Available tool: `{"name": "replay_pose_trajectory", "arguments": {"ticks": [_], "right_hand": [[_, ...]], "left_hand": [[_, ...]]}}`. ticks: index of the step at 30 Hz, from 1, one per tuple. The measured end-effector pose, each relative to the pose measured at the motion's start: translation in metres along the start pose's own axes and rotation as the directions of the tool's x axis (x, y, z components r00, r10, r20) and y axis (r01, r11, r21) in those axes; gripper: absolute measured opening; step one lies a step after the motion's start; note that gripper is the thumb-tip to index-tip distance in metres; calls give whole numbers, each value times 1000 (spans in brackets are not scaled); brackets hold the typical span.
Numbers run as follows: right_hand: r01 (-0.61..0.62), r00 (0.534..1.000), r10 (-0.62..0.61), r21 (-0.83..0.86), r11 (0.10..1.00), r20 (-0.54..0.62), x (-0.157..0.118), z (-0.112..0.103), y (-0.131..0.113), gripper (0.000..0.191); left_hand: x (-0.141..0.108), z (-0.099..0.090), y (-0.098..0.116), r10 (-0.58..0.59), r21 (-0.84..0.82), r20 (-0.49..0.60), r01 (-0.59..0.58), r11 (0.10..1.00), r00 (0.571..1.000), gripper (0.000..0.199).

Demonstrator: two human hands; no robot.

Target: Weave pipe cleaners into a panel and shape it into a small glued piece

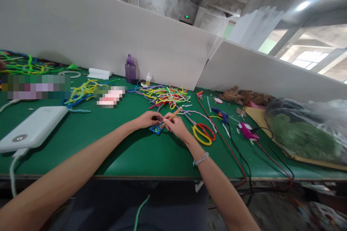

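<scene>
My right hand [175, 125] is closed around a thin orange-brown stick [176, 112], which slants down to the left over a small blue, yellow-speckled piece [155, 129]. The fingers of my left hand [148, 120] pinch at this piece's upper edge, close against my right fingers. What exactly the fingertips grip is partly hidden. Scissors [202, 134] with red and yellow handles lie just right of my right hand. Behind both hands is a loose pile of coloured fuzzy strands [168, 95].
At the left lies a white power bank [34, 128] with a cable. A purple bottle [130, 70] and a small glue bottle [148, 79] stand along the back. To the right are a blue glue gun [221, 114], a magenta device [248, 131], cords and a plastic bag [303, 133].
</scene>
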State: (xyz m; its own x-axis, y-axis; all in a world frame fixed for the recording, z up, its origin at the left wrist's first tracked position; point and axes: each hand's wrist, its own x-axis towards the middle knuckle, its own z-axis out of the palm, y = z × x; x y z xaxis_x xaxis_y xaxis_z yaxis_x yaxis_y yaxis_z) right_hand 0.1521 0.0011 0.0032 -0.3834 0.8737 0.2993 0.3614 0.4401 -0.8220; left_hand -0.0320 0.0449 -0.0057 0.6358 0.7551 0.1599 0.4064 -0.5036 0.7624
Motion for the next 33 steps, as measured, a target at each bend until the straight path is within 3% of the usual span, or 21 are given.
{"name": "replay_pose_trajectory", "arguments": {"ticks": [7, 17, 21, 23, 27, 33], "right_hand": [[-10, 995, 9, 7, 1000, 104, -2, 6, -1, 12], [10, 996, -10, 3, 1000, 89, -2, 5, -7, 13], [-5, 1000, 4, 137, 991, 9, -1, 4, -10, 15], [-16, 1000, 12, 173, 985, 26, -1, 5, -10, 15], [-7, 991, -1, 61, 998, 133, -4, 9, -11, 14], [50, 990, -40, -70, 996, 137, -6, 9, -16, 14]], "left_hand": [[0, 3, -4, 18, 40, -24, -17, 999, 1000, 22], [-3, 0, 1, 53, 131, 3, -53, 990, 999, 23], [-3, 0, 0, 80, 123, 7, -80, 989, 997, 25], [-2, 0, -1, 78, 112, 10, -78, 991, 997, 25], [-2, 1, 1, 48, 96, -2, -48, 994, 999, 20], [-4, 1, 7, 19, 112, -8, -18, 994, 1000, 16]]}}
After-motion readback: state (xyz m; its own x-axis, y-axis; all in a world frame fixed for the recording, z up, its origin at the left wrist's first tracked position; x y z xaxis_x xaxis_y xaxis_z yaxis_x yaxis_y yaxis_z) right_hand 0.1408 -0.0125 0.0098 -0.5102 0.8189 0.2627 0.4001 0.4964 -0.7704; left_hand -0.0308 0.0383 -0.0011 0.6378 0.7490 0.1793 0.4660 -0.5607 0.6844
